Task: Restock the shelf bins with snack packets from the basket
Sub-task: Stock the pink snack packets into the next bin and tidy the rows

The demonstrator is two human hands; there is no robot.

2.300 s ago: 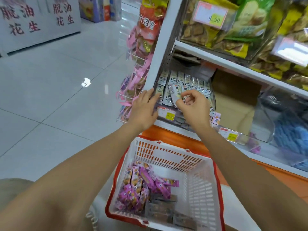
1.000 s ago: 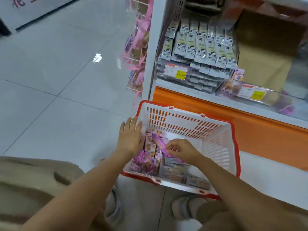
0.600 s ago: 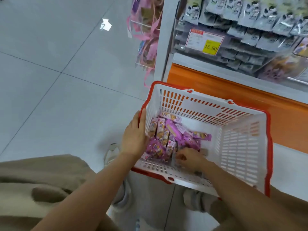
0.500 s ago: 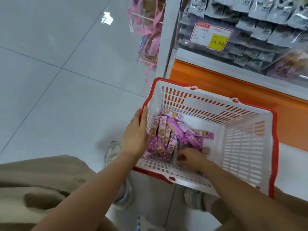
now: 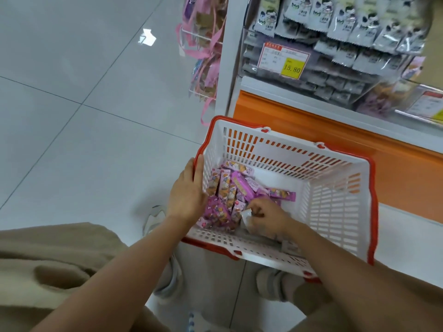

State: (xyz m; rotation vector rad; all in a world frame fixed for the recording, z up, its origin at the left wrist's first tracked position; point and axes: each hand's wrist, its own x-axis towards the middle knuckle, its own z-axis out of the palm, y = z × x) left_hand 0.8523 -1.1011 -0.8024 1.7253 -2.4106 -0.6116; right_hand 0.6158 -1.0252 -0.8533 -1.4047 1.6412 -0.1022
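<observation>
A white basket with a red rim [image 5: 335,202] sits on the floor in front of the shelf. Several pink snack packets [image 5: 230,190] lie heaped in its left half, and grey packets lie under my right forearm. My left hand [image 5: 187,190] rests on the basket's left rim, fingers straight along the wall. Down inside the basket, my right hand [image 5: 266,218] pinches a pale grey packet [image 5: 247,215]. The clear shelf bin [image 5: 318,56] above holds several rows of grey-white packets behind a yellow price tag [image 5: 291,68].
An orange shelf base [image 5: 359,149] runs behind the basket. A wire rack of pink-ribboned goods [image 5: 206,61] hangs off the shelf's left end. A second clear bin [image 5: 407,101] stands to the right. Grey tiled floor [image 5: 84,140] spreads left. My shoes are below the basket.
My hands left the shelf bin and dropped to the basket. The left hand settled on the rim. The right hand dug among the packets and now lifts a grey one.
</observation>
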